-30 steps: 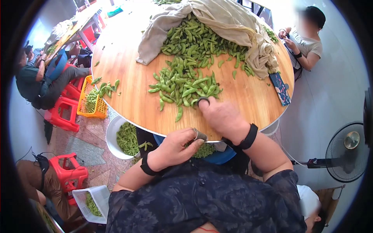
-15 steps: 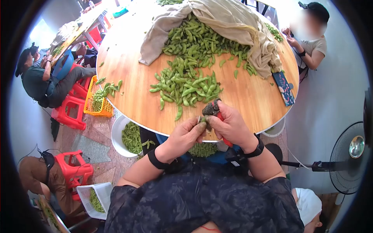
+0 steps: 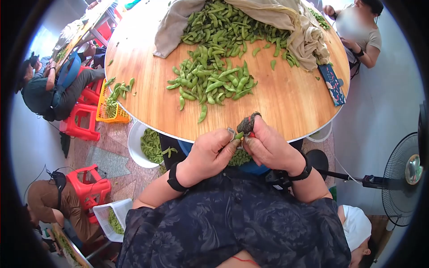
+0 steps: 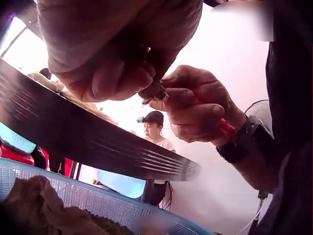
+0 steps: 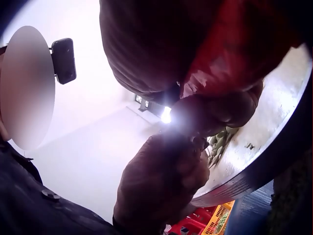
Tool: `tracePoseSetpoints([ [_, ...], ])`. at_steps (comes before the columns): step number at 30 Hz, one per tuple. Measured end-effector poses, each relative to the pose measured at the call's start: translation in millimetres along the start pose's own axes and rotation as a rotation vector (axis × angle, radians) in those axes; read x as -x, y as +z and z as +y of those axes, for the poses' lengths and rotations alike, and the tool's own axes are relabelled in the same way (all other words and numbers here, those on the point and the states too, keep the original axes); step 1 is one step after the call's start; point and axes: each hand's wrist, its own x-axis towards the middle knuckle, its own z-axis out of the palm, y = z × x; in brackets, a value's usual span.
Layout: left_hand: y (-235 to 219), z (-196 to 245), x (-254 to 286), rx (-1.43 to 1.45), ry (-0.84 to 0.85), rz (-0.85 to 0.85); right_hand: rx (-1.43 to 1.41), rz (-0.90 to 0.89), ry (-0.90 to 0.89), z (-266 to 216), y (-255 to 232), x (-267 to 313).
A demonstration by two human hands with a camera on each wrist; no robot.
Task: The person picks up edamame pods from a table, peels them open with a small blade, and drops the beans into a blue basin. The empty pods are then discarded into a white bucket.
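In the head view the left hand (image 3: 214,149) pinches a green pod (image 3: 239,135) between thumb and fingers at the table's front edge. Close against it, the right hand (image 3: 275,147) has its fingers curled round a red-handled tool, mostly hidden by the hand, and a dark wrapping (image 3: 248,123) covers part of its index finger. Both sets of fingertips meet at the pod. The left wrist view shows the left hand (image 4: 117,49) beside the right hand (image 4: 200,105); the pod itself is unclear there. Beyond them a heap of green pods (image 3: 214,85) lies on the round table (image 3: 147,98).
Beige cloth (image 3: 172,35) partly covers the larger pod pile. A patterned blue box (image 3: 332,85) lies at the table's right. Below are a white bucket (image 3: 135,145) of pods and a yellow basket (image 3: 102,109). A fan (image 3: 404,178) stands right; other people sit around.
The right hand has come back from the pod heap to the left hand, and both now meet at a pod. The head view has shifted slightly, with the table appearing higher.
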Motion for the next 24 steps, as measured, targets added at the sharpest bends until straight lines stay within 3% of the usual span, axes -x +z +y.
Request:
tracePoseSetpoints([
  [1, 0, 2, -1, -0.094, 0.112, 0.037, 0.065, -0.007, -0.011, 1, 1, 0],
  [4, 0, 13, -1, -0.324, 0.203, 0.080, 0.183, -0.017, 0.003, -2, 2, 3],
  [8, -7, 8, 5, -0.248, 0.203, 0.008, 0.328, 0.033, -0.163, 11, 11, 4],
  [10, -21, 17, 7, 0.651, -0.593, -0.326, 0.287, 0.063, -0.307, 11, 17, 8],
  [11, -20, 12, 10, 1.055, -0.725, -0.354, 0.284, 0.059, -0.305, 7, 18, 10],
  [13, -19, 3, 14, 1.191, -0.798, -0.363, 0.715, -0.073, -0.452, -3, 18, 15],
  [14, -20, 0, 14, 1.325, -0.864, -0.381, 0.713, -0.074, -0.450, -1, 17, 14],
  [16, -23, 5, 8, 1.325, -0.811, -0.472, 0.725, -0.048, -0.662, 6, 9, 11],
  [17, -23, 14, 6, 0.949, -0.606, -0.449, 0.734, -0.122, -0.539, 2, 6, 13],
  [18, -21, 20, 5, 0.579, -0.397, -0.414, 0.738, -0.118, -0.529, 4, 4, 15],
  [19, -16, 15, 9, 0.368, -0.186, -0.326, 0.518, -0.113, -0.416, 7, 3, 17],
  [20, -13, 12, 10, 0.376, -0.184, -0.331, 0.298, -0.105, -0.302, 8, 2, 19],
  [22, -11, 8, 10, 0.011, 0.048, -0.250, 0.336, -0.086, -0.312, 6, 3, 17],
  [23, -9, 9, 12, 0.134, -0.046, -0.222, 0.346, -0.102, -0.281, 6, 6, 16],
  [24, -12, 9, 15, 0.131, -0.034, -0.221, 0.359, -0.116, -0.253, 4, 8, 14],
])
